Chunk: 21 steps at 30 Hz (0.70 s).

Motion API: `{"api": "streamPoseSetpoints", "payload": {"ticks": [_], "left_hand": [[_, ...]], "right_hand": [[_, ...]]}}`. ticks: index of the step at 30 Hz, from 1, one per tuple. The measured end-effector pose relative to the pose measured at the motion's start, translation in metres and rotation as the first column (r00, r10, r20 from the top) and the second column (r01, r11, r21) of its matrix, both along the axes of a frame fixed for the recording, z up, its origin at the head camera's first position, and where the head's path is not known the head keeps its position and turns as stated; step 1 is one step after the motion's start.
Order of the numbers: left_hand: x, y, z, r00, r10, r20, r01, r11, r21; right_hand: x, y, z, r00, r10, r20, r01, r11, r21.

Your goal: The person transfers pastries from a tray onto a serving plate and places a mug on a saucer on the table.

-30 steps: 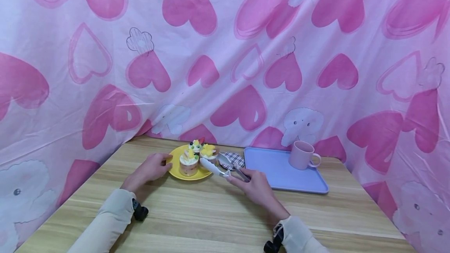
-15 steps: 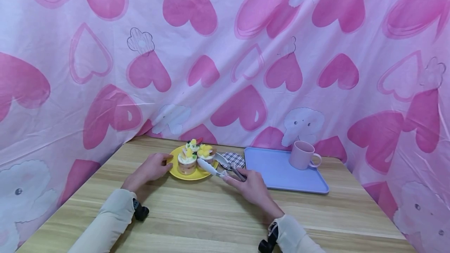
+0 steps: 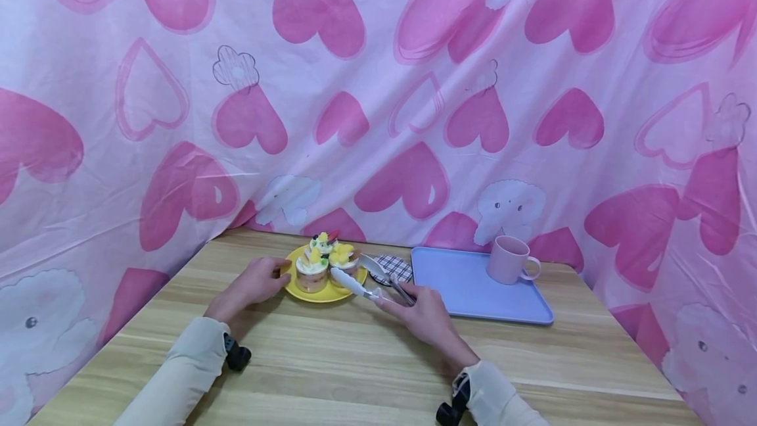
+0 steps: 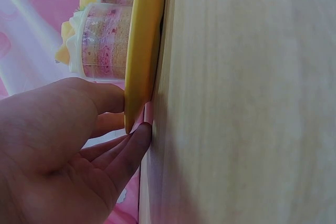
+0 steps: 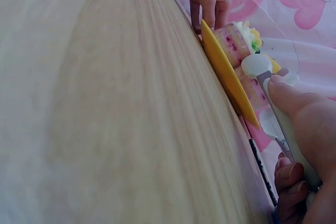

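A: What does each grip have just now?

B: The left hand (image 3: pixel 257 281) pinches the left rim of the yellow plate (image 3: pixel 322 295), with fingers above and below the edge. The right hand (image 3: pixel 427 314) is curled round the tongs (image 3: pixel 349 281), whose arms stand apart

A: And where are the desserts?

B: All three are grouped on the plate: the left dessert cup (image 3: pixel 311 279) nearest us, the right dessert cup (image 3: pixel 343 256) beside it, and the far dessert cup (image 3: pixel 321 243) behind. The right one appears to lie between the tongs' tips; whether both tips press on it, I cannot tell

A: So how far along would you judge the work?

B: The plate is steadied and the tongs are in place, so that much is done. The right cup seems to sit on the plate; whether it is being set down or taken up doesn't show, but the tongs have yet to come clear of it

A: Anything further right?

B: On the worktop (image 3: pixel 331 360), a checked coaster (image 3: pixel 396 268), then a blue tray (image 3: pixel 455 281) with a pink mug (image 3: pixel 506 261) at its far right
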State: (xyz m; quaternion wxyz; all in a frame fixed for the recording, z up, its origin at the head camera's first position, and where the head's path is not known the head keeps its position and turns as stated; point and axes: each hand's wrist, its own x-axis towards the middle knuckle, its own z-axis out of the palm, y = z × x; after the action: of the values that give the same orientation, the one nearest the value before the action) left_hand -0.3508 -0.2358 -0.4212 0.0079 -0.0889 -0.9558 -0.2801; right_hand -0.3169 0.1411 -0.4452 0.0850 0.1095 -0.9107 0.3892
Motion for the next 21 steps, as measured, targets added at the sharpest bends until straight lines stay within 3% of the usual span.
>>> {"api": "streamPoseSetpoints", "payload": {"ticks": [8,21], "left_hand": [[0.001,0.001,0.001,1.0,-0.013,-0.005,0.013,1.0,0.004],[0.002,0.0,0.001,1.0,-0.009,0.002,0.009,1.0,0.009]], "right_hand": [[0.005,0.006,0.001,0.999,-0.03,0.011,0.03,0.999,-0.013],[0.009,0.019,0.002,1.0,-0.003,0.004,0.003,0.998,-0.065]]}}
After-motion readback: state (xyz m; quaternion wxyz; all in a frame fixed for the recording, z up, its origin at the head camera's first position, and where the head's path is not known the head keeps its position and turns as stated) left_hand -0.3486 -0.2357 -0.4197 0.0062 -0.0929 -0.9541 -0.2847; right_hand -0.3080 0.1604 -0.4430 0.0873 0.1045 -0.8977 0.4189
